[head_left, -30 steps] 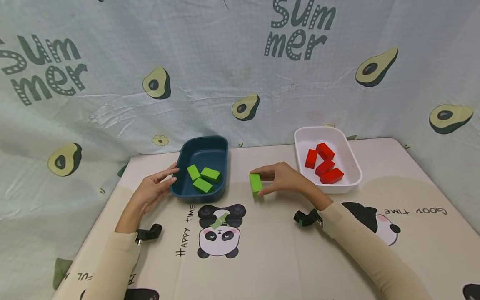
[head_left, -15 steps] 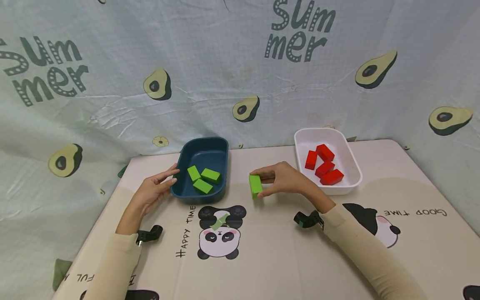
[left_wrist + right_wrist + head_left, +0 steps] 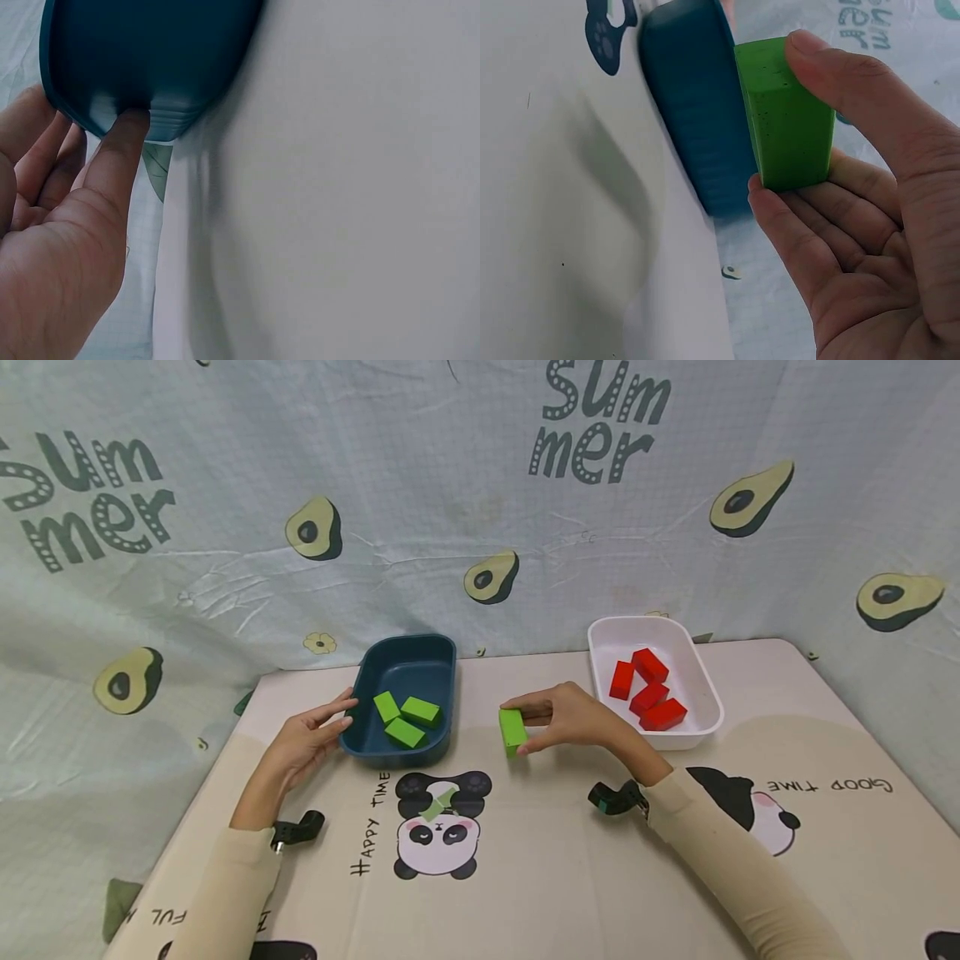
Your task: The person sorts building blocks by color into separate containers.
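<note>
A bright green rectangular block point(image 3: 513, 732) is pinched upright between thumb and fingers of my right hand point(image 3: 573, 722). It is held just above the table, between the two bins. In the right wrist view the thumb presses one end of the block point(image 3: 791, 120) and a fingertip supports the other. My left hand point(image 3: 309, 742) touches the left wall of the dark blue bin point(image 3: 408, 643) with fairly straight fingers. Seen from the left wrist, its thumb point(image 3: 120, 161) lies against the bin's outer wall point(image 3: 150, 60). Several green blocks point(image 3: 406, 732) lie inside the blue bin.
To the right stands a white bin point(image 3: 705, 731) with several red blocks point(image 3: 649, 695) in it. Both bins sit near the back edge of the table point(image 3: 540, 860), which has a panda-print cover. A printed cloth curtain point(image 3: 420, 485) hangs behind.
</note>
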Demonstrator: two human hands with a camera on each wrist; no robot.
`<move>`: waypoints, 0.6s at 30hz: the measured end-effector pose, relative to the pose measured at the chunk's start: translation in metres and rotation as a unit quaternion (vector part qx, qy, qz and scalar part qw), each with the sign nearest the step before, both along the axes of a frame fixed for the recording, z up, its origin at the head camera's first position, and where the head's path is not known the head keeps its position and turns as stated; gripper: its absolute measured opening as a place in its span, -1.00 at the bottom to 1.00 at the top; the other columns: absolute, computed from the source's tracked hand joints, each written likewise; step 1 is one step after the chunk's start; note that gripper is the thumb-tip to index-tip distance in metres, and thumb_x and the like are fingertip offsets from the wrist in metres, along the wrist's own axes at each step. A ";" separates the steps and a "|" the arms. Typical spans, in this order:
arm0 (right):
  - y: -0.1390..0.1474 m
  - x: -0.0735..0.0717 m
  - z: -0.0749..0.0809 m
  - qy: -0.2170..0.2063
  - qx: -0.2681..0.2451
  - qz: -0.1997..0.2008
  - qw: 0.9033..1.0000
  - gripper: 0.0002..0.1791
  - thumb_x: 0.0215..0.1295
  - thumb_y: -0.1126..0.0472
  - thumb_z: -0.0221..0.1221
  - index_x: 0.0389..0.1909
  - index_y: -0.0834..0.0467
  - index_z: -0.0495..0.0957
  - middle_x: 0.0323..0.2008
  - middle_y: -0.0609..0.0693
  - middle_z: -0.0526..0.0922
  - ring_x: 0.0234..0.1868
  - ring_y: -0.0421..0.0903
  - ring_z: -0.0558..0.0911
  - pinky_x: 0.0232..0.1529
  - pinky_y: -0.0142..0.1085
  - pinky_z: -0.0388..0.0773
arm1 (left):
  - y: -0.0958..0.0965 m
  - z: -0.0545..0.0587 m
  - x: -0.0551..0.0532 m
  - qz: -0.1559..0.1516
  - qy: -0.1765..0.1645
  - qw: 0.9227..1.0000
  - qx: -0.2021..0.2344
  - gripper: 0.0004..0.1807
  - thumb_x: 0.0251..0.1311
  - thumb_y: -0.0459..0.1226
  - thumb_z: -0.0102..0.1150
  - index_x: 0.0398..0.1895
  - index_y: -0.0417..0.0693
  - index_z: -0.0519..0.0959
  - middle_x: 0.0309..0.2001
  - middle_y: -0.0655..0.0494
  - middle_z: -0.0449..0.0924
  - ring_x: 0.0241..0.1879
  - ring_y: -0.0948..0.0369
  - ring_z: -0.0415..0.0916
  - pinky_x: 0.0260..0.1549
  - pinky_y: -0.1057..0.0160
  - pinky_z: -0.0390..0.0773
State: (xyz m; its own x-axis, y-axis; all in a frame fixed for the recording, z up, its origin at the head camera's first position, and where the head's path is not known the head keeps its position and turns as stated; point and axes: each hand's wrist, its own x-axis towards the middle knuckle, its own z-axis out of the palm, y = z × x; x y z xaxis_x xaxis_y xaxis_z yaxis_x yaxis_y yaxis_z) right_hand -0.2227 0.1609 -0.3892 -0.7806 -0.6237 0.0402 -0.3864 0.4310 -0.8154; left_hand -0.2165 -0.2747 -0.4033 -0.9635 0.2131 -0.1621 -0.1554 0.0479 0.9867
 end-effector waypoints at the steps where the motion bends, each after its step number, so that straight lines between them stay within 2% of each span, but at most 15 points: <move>1: 0.000 0.000 0.000 0.002 0.001 0.000 1.000 -0.27 0.01 0.05 0.58 0.26 0.08 0.62 0.16 0.05 0.68 0.08 -0.07 0.72 0.12 -0.26 0.63 | 0.000 0.000 0.000 0.000 0.000 1.000 0.001 -0.33 0.42 -0.35 0.18 0.52 -0.33 0.20 0.65 0.11 -0.14 0.56 -0.01 -0.02 0.13 0.42 0.53; 12: -0.004 -0.001 0.004 0.019 -0.002 0.008 1.000 -0.29 0.02 0.04 0.58 0.25 0.07 0.63 0.16 0.02 0.69 0.10 -0.07 0.71 0.12 -0.26 0.62 | 0.000 0.002 0.001 0.002 -0.007 1.000 0.011 -0.32 0.41 -0.35 0.20 0.52 -0.32 0.21 0.65 0.12 -0.14 0.56 0.04 0.02 0.13 0.41 0.54; 18: -0.007 -0.001 0.008 0.025 -0.011 0.014 1.000 -0.28 0.02 0.05 0.58 0.25 0.09 0.62 0.15 0.02 0.69 0.10 -0.07 0.71 0.12 -0.27 0.62 | 0.000 0.001 0.001 0.001 -0.002 1.000 0.016 -0.32 0.40 -0.35 0.21 0.51 -0.30 0.23 0.65 0.11 -0.13 0.41 0.34 0.31 0.14 0.40 0.54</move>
